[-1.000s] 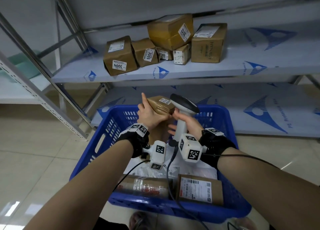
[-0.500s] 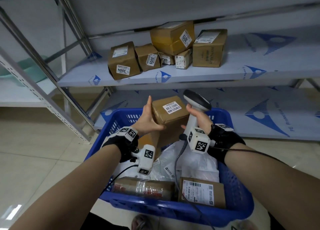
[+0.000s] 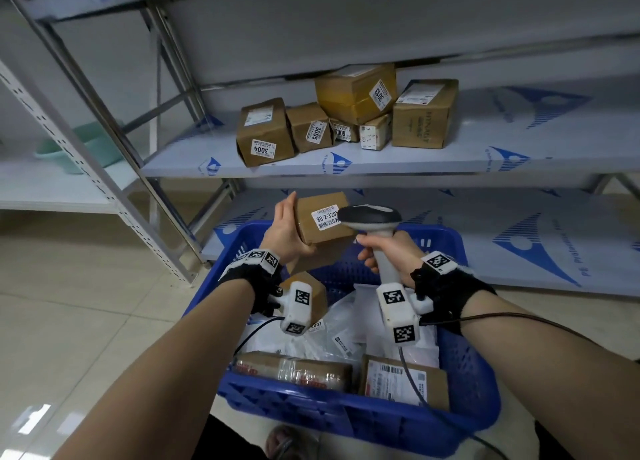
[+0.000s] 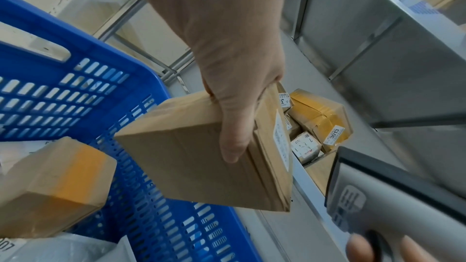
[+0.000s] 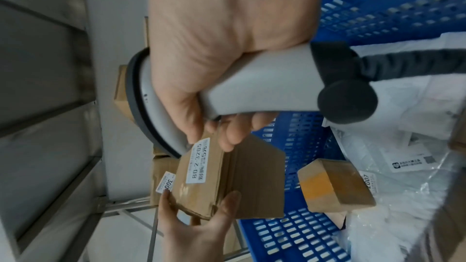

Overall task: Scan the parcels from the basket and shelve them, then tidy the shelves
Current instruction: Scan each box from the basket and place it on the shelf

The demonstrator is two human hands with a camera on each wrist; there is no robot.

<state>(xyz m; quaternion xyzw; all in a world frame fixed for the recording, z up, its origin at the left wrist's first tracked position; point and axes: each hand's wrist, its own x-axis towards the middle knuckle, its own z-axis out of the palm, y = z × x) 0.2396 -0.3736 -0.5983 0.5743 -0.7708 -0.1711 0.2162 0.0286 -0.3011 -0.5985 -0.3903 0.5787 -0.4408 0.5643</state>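
My left hand (image 3: 287, 233) grips a small brown cardboard parcel (image 3: 320, 217) with a white label reading 80-2-3205, held above the far rim of the blue basket (image 3: 460, 411). In the left wrist view the thumb lies across the parcel (image 4: 196, 158). My right hand (image 3: 388, 255) grips the handle of a grey-and-black barcode scanner (image 3: 372, 215), whose head sits just right of the label. The right wrist view shows the scanner (image 5: 252, 95) above the parcel (image 5: 227, 178). Several brown parcels (image 3: 346, 113) sit bunched on the middle shelf (image 3: 485, 155).
The basket holds white plastic mailers (image 3: 346, 331), a small brown box (image 3: 308, 293), a taped brown parcel (image 3: 294, 371) and a flat labelled box (image 3: 403, 380). A lower shelf (image 3: 519, 238) lies behind the basket. Slanted metal uprights (image 3: 114, 196) stand left, above tiled floor (image 3: 69, 321).
The parcel has risen out of the basket and turned its label up toward me. The scanner head has swung left, close over the label. The view has tilted upward.
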